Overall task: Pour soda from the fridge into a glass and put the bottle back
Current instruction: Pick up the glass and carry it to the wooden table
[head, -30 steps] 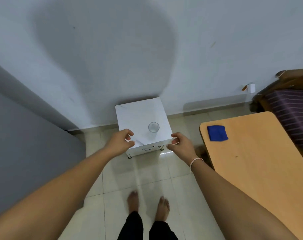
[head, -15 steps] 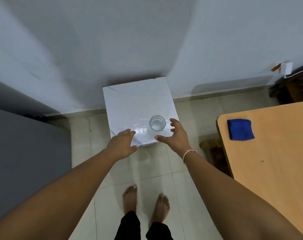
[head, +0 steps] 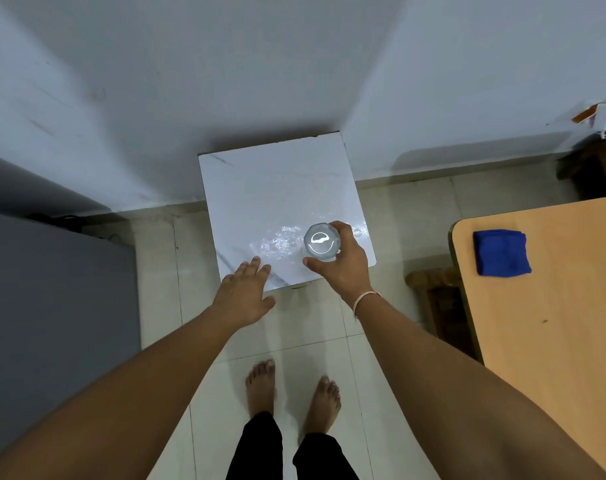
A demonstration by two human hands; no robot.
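A clear glass (head: pixel 321 242) stands near the front right of a small white marble-topped table (head: pixel 273 195). My right hand (head: pixel 343 263) is wrapped around the glass from the near right side, thumb and fingers on its wall. My left hand (head: pixel 246 294) hovers flat with spread fingers over the table's front left edge and holds nothing. No soda bottle is in view. The grey fridge (head: pixel 52 306) fills the left side, its door closed.
A wooden table (head: pixel 554 341) stands at the right with a folded blue cloth (head: pixel 501 252) on it. A wooden stool (head: pixel 433 282) sits between the two tables. My bare feet (head: pixel 291 393) stand on the tiled floor. White walls meet behind the small table.
My right hand has moved forward and closed around the glass. My left hand has opened flat over the table's edge. The view has moved closer and more downward.
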